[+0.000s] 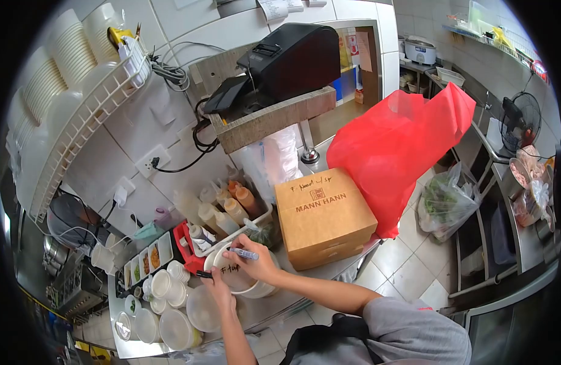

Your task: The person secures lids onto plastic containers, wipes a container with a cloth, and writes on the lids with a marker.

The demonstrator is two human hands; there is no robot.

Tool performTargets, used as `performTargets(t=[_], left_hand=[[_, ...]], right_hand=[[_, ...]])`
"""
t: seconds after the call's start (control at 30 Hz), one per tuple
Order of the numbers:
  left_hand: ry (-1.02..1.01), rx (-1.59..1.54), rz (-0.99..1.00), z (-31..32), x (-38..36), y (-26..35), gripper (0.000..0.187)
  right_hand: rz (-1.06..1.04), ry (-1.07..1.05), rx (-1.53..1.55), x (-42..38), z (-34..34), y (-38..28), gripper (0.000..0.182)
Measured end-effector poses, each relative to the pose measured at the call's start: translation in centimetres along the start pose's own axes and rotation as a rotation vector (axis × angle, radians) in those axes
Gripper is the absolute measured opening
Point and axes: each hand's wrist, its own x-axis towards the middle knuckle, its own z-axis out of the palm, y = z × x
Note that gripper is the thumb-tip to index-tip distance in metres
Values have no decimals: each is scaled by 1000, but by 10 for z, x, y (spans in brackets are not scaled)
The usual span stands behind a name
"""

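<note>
My right hand [260, 261] grips a marker pen [244, 253] with a pale grey-blue barrel, held over a round white lid [236, 278]. Dark handwriting shows on that lid, partly covered by the hand. Closed around a small black marker cap [204, 274], my left hand [219, 291] is at the lid's near left edge. The lid sits on a white tub whose side shows under my right wrist. Beside my hands, several lidded round containers [178, 328] stand on the counter. Just beyond the right hand is a brown cardboard box [326, 218] with handwriting and printing on top.
A red bag [396, 152] stands behind the box. Squeeze bottles [235, 210] fill a white bin near a red holder [184, 243]. Above is a black printer [292, 64] on a shelf [280, 118]. A wire rack [92, 112] holds stacked containers at left.
</note>
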Motion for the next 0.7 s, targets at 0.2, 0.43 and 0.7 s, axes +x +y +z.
performTargets(t=[0.2,0.43,0.7], left_hand=[[-4,7,6,-2,4,-1,24],[-25,45,41,-4,6,-2,29],[-77,36,38,-5,12,-6,30]], right_hand=[[-26,18,-14,1,1,-3,30],[-50,43,-46,1,2,-4,31],[-60,78,-2,3,4,5,24]])
